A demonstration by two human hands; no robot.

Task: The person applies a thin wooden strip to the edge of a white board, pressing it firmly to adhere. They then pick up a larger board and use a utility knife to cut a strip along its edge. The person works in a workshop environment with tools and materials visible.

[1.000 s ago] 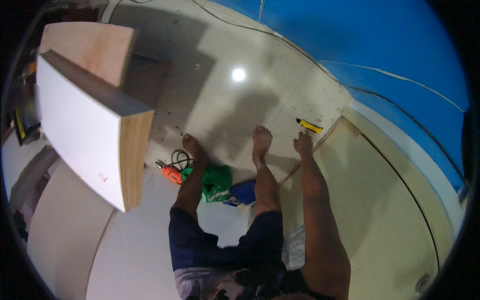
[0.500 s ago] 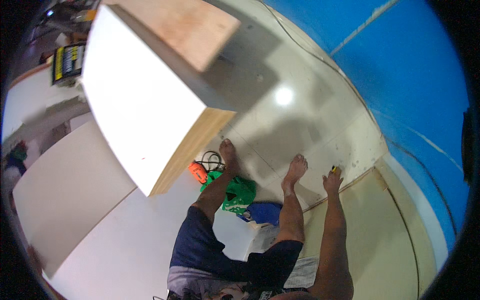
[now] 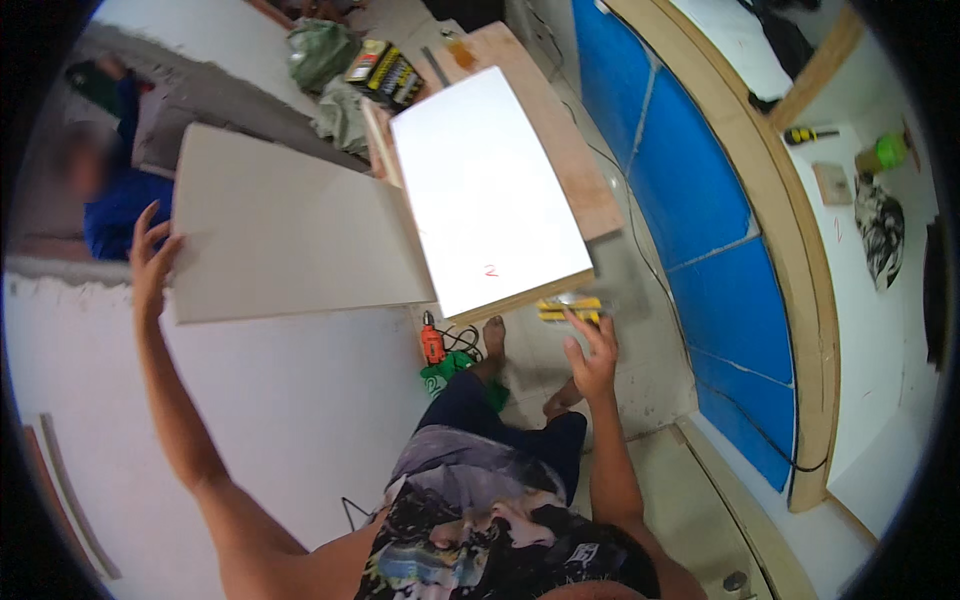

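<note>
At the left, my left hand is at the outer edge of a pale grey panel, its fingers partly spread and some of them against the edge. The panel's other end meets a thick white board with a layered wooden edge and a red mark. My right hand is raised just below that board's near right corner. Its fingertips are on a small yellow-and-black object, too blurred to name surely; the thumb stands apart from it.
Below the boards, an orange drill lies by a green bag. A wooden bench top bears a black-and-yellow box. A blue wall and a white shelf stand right. A person in blue is at far left.
My view has swung up and back, bringing the bench, shelf and my left hand clearly into sight. My right hand has risen from low near the floor to beside the white board.
</note>
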